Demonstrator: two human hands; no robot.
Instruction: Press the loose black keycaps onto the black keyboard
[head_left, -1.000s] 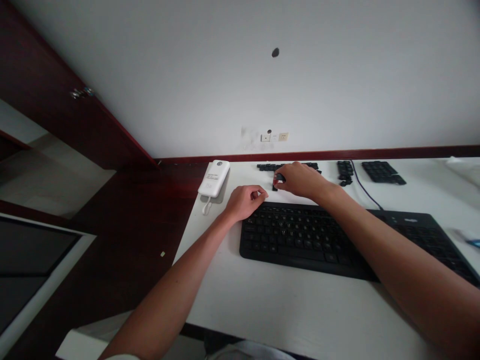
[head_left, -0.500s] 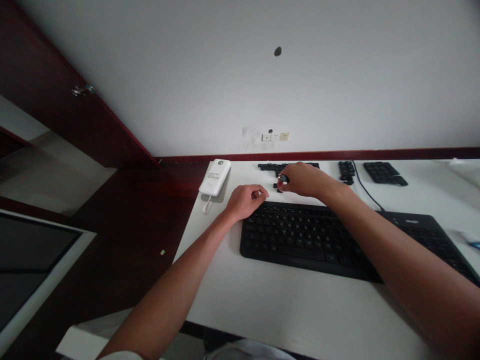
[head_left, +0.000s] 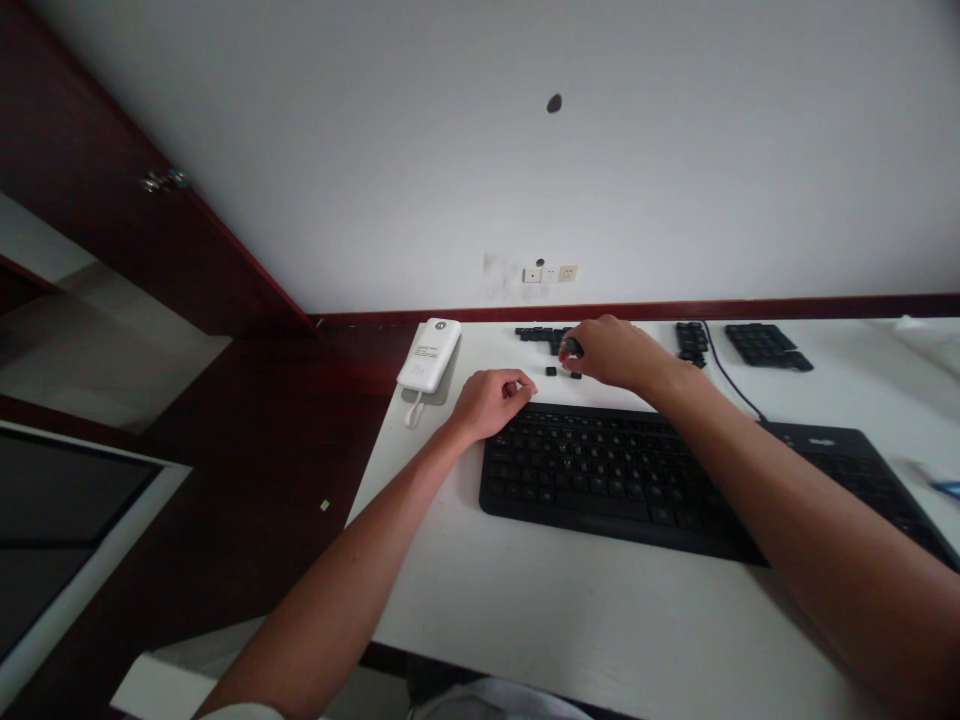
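My right hand (head_left: 613, 354) sits above the white desk (head_left: 480, 590), its fingertips pinching a small black keycap (head_left: 573, 347). A row of loose black keycaps (head_left: 538, 334) lies just beyond those fingertips, and two single keycaps (head_left: 551, 371) rest below them. My left hand (head_left: 492, 402) is curled on the desk, holding nothing, beside the top left corner of a black computer keyboard (head_left: 607, 470). A white power bank (head_left: 428, 355) lies to its left.
More black keycaps (head_left: 691, 343) and a larger block of them (head_left: 763, 346) lie at the back right, with a dark cable (head_left: 731, 375) running to the keyboard. Wall sockets (head_left: 550, 273) sit above the desk. A dark red wooden cabinet (head_left: 157, 230) stands left.
My right hand has shifted slightly up and to the right with the keycap, uncovering single keycaps on the desk. My left hand has not moved.
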